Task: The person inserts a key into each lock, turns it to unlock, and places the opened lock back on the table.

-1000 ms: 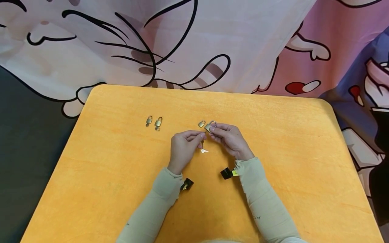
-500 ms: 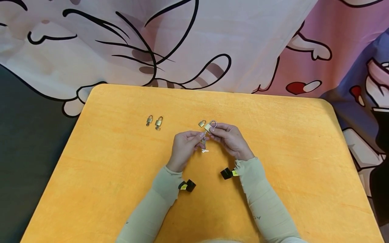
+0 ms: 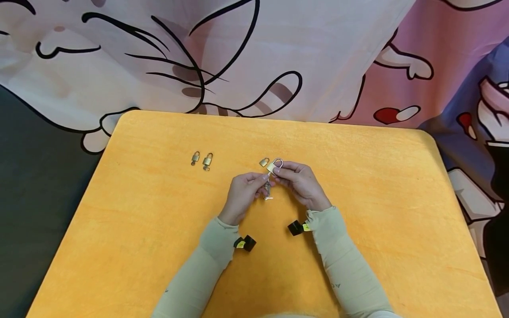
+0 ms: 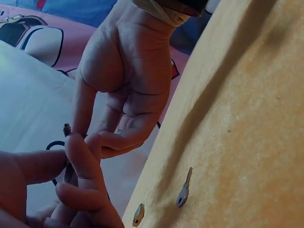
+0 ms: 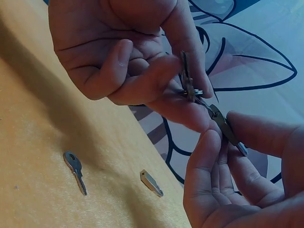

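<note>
In the head view my right hand (image 3: 304,186) pinches a brass padlock (image 3: 271,168) between thumb and fingers, its shackle raised and pointing up. My left hand (image 3: 241,194) pinches a small key right at the padlock's bottom end. More keys (image 5: 186,73) on a ring hang at the left fingers in the right wrist view. That view also shows the padlock (image 5: 225,128) edge-on, with the pinched key mostly hidden by fingers. A loose key (image 5: 73,167) lies on the table under the hands. Just beyond the padlock lies a smaller brass padlock (image 3: 264,162).
Two more padlocks, a small one (image 3: 195,157) and a larger one (image 3: 207,161), lie left of the hands with keys at their lower ends. The yellow table (image 3: 139,212) ends at a cartoon-printed cloth (image 3: 318,53) behind. Black wrist cameras hang under both sleeves.
My left hand has shifted slightly right and turned, and the hanging keys have turned with it. The padlock in my right hand has tipped a little; the right hand stays in nearly the same place.
</note>
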{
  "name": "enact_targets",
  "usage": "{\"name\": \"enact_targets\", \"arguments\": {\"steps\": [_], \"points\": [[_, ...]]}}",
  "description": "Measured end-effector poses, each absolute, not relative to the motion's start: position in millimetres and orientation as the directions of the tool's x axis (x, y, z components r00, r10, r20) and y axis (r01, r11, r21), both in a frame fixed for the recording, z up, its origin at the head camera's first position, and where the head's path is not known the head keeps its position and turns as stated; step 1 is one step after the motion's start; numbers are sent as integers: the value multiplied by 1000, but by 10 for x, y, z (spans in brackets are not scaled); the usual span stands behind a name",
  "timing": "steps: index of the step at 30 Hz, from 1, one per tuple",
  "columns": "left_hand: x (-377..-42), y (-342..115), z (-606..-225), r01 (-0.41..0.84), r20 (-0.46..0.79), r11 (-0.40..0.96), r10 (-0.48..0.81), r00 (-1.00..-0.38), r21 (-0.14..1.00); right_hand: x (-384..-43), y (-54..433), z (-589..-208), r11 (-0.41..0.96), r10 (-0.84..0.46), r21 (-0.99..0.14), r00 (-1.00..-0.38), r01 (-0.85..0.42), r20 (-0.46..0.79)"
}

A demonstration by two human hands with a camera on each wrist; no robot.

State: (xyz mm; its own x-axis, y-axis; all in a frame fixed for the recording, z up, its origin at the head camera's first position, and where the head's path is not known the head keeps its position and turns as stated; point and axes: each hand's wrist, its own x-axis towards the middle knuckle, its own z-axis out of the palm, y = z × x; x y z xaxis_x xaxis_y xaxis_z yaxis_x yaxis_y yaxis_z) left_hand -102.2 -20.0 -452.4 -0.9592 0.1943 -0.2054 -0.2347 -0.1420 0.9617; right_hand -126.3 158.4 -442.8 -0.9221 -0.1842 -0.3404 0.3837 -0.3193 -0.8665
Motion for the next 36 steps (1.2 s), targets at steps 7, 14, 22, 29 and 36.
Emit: {"name": "enact_targets", "arguments": {"steps": [7,14,22,29,36], "points": [[-1021,-199,-4530,-220,-185,-138,230,-955,966,-1261,1578,-4436,-331,-172,-864,-924,380,-340],[-1037,-199,-4536,-205,-175,-128,210,-962,970,-1264,1573,-4446,-340,-162,-865,-929,369,-333],[-1037,-199,-4530,-200,-195,-31,119,-974,979,-1256,1576,-4430,-318,-171,-877,-931,362,-322],[-1020,-183,-4458,-190,-187,-19,120,-975,982,-1255,1574,-4440,-300,-164,-889,-936,347,-311],[-1018,-199,-4534,-150,-140,-66,140,-980,987,-1261,1580,-4444,-280,-164,-902,-942,329,-293]]}}
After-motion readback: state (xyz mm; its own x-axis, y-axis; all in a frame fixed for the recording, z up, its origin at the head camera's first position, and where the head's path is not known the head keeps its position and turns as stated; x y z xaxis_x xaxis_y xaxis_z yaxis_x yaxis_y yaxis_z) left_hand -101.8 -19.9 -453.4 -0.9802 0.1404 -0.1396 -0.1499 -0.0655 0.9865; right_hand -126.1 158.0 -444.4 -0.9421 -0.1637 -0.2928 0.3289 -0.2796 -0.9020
